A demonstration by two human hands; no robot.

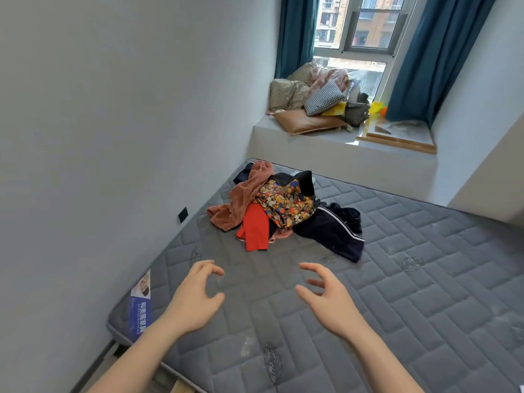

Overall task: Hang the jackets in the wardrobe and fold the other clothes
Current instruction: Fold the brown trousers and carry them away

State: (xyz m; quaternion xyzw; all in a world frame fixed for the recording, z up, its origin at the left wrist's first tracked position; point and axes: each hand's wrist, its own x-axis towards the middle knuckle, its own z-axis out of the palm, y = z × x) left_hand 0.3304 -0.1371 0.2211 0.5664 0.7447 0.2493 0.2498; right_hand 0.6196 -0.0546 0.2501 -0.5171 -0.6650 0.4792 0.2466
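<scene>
1. While both hands hang over the bare grey quilted mattress [397,279], I see my left hand [195,296] with fingers spread and curled, gripping nothing
2. My right hand [329,299] mirrors it, fingers apart and curved, thumb out, also gripping nothing; the two hands are well apart from each other with bare mattress between them
3. The pile of clothes [280,208] lies further up the mattress, beyond both hands and not touched by either
4. In the pile I make out a dusty pink garment [241,194] on the left, a red piece [255,231] at the front, a multicoloured patterned garment [286,202] in the middle and a dark navy garment with white stripes [334,231] spread to the right
5. Whether any of these is a jacket I cannot tell
6. Behind the mattress, a window ledge [326,137] carries cushions and bedding [309,95], with teal curtains [436,52] either side of the window
7. A blue label [140,307] sits on the mattress edge beside the left wall [113,109]
</scene>
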